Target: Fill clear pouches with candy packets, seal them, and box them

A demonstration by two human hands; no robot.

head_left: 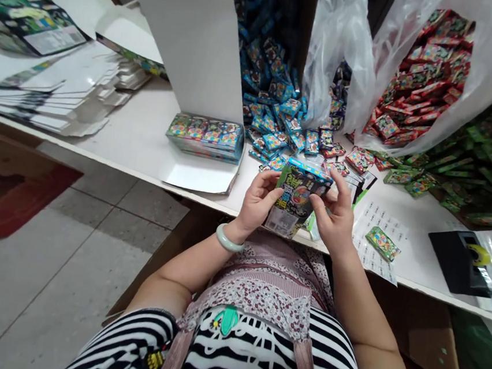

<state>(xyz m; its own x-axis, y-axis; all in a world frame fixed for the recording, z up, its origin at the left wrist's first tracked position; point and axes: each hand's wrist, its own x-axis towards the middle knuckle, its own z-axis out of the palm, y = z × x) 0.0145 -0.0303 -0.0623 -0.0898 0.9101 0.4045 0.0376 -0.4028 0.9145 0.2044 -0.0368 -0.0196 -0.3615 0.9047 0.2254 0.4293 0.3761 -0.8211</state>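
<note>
Between my two hands is a small printed box [299, 198], dark with green lettering and a blue top edge, tilted over the table's front edge. My left hand [258, 204] grips its left side, thumb on the front face. On the right side, my right hand [334, 211] holds it with the thumb on the front and fingers raised behind the upper corner. Left of my hands, an open white display box [199, 174] contains a row of colourful small packs [205, 137]. Loose blue packs [277, 132] and red packs [359, 159] lie just beyond the held box.
Clear plastic bags hold red packs [430, 80] at the back right; green packs [482, 166] fill the far right. A sticker sheet [382, 218] bears one green pack [383, 244]. A black tape dispenser [460, 260] sits at right. Flattened cartons [75, 98] are stacked left.
</note>
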